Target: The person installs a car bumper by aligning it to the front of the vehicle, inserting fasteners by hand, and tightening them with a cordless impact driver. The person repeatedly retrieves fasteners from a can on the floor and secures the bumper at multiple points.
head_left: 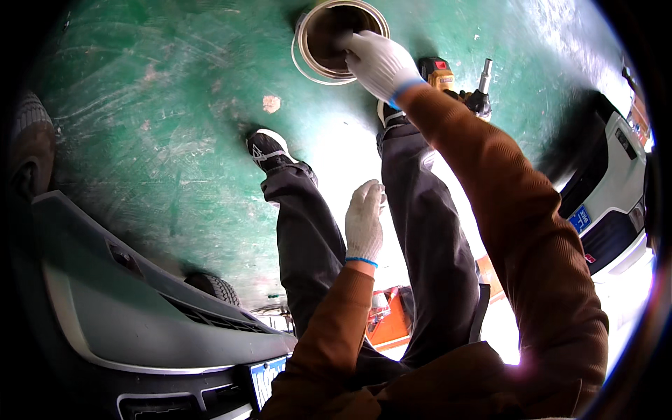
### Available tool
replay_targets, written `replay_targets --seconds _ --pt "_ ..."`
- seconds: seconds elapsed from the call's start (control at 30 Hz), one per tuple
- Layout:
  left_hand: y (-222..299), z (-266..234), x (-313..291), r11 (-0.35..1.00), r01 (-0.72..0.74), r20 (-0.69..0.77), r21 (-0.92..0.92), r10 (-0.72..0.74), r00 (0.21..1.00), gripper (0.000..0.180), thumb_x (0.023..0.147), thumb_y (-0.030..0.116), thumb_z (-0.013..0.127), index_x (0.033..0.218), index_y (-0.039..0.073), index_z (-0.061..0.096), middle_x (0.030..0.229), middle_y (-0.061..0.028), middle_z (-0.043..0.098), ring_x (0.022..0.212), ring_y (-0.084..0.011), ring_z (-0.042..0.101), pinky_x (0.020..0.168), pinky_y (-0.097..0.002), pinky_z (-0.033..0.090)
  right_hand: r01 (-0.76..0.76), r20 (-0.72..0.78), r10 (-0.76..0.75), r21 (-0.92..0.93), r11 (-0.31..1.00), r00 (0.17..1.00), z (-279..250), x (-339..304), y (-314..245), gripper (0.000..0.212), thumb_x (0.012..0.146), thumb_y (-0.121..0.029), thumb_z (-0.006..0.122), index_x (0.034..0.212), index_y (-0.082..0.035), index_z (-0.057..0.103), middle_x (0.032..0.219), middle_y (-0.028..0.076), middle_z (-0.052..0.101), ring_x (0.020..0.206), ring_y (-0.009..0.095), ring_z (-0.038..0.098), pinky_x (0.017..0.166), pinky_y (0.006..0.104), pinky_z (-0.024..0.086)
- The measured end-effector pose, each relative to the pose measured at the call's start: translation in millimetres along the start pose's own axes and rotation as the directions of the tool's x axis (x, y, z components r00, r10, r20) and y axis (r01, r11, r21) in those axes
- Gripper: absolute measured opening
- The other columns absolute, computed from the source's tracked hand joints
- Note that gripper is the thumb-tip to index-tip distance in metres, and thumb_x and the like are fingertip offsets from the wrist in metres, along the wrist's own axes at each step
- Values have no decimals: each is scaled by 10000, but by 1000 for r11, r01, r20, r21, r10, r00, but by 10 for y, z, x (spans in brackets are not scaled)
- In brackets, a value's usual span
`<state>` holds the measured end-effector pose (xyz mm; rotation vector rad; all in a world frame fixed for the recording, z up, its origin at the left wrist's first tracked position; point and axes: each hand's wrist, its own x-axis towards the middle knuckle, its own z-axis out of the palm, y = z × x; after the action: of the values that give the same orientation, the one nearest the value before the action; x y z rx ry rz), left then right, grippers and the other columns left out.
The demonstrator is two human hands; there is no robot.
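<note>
My right hand, in a white knit glove with a blue cuff, reaches over the near right rim of a round metal bucket. Its thumb and fingers are drawn together above the dark opening. Motion blurs the fingertips, so anything between them cannot be made out. A thin wire handle hangs round the bucket's left side. Lower down, my left hand hangs between my legs in a similar glove. Its fingers are curled together and the palm is turned out of sight, so I cannot see whether it holds anything.
Right of the bucket stand a yellow-and-black power tool with a red-marked battery and a metal socket tool. A grey car bumper lies close on my left, a tyre beyond it. Another vehicle is at right. The green floor is scuffed.
</note>
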<state>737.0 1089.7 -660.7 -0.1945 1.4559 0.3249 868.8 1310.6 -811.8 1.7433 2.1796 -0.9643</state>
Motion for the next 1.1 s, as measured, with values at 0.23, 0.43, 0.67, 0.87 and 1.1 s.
replay_targets --seconds 0.23,0.43,0.67,0.87,1.1 --pt "245 141 -36 994 6 52 -109 0 999 463 1098 361 644 1397 7 647 1283 -126 732 1130 -210 710 1004 -346 534 29 20 -24 -267 963 1000 947 798 456 254 979 -148 595 1067 -39 806 1057 205 785 1008 397 768 854 490 636" --pt "347 79 -81 982 12 12 -188 -9 1000 444 1095 357 656 1377 14 663 1255 -122 751 1090 -198 728 977 -335 544 54 235 39 -378 924 971 800 965 111 279 1003 -167 581 1208 -65 741 1229 171 723 1144 346 700 970 453 566" --pt "456 141 -37 981 29 43 -190 -21 999 469 1086 350 665 1391 -6 646 1270 -141 743 1106 -210 727 997 -342 543 -58 125 100 -306 950 987 782 922 264 274 947 -126 624 1097 -20 827 1117 234 791 1023 412 781 865 499 645" --pt "599 -115 157 956 -158 -64 -246 146 987 471 1090 315 620 1416 -22 588 1281 -176 699 1124 -248 685 1027 -367 517 -139 147 127 72 988 981 -234 231 -381 296 923 -265 700 1068 -26 798 1029 224 775 953 427 761 876 502 620" --pt "782 3 234 805 -210 158 -554 349 924 358 1116 263 643 1342 -14 633 1246 -117 700 1102 -176 652 978 -347 501 -325 275 173 787 524 946 -608 -1260 -517 302 901 -215 768 1089 20 763 973 153 736 876 245 766 804 358 621"
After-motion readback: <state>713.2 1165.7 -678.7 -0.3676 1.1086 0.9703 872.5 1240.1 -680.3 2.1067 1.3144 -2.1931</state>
